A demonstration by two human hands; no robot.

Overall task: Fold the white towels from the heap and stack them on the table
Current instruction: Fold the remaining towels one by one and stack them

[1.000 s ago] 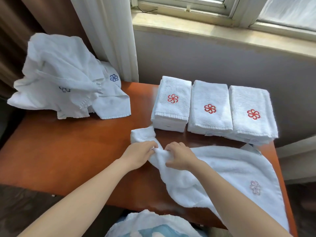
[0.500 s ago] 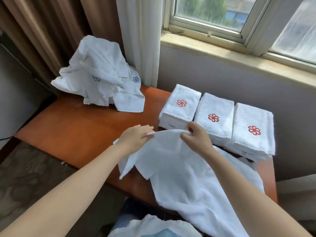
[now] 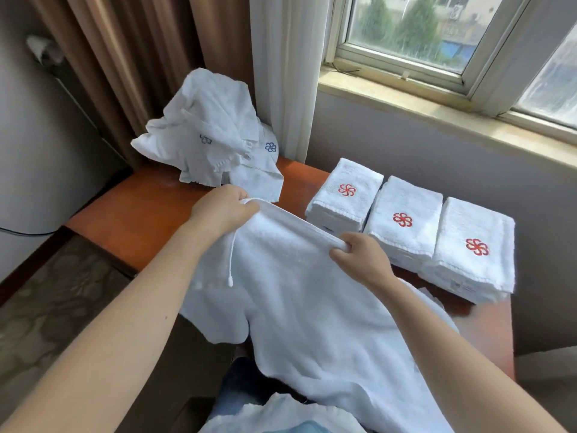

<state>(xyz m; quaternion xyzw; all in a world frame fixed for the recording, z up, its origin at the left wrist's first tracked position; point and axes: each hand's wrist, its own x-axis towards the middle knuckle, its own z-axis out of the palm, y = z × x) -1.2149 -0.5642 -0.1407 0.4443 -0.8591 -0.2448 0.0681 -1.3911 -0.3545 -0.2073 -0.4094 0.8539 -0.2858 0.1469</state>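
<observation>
My left hand [image 3: 223,209] and right hand [image 3: 363,260] each pinch the towel [image 3: 296,314] by its top hem, running 10 to 4 o'clock; the cloth hangs toward 6 over the bench [image 3: 140,214]. The folded stacks [image 3: 402,232] lie at 2, nearer my right hand; the heap [image 3: 212,132] at 11.

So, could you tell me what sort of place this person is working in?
Probably a hotel room: three stacks of folded towels with the same embroidered logo sit on a wooden table below a window with heavy brown curtains.
</observation>
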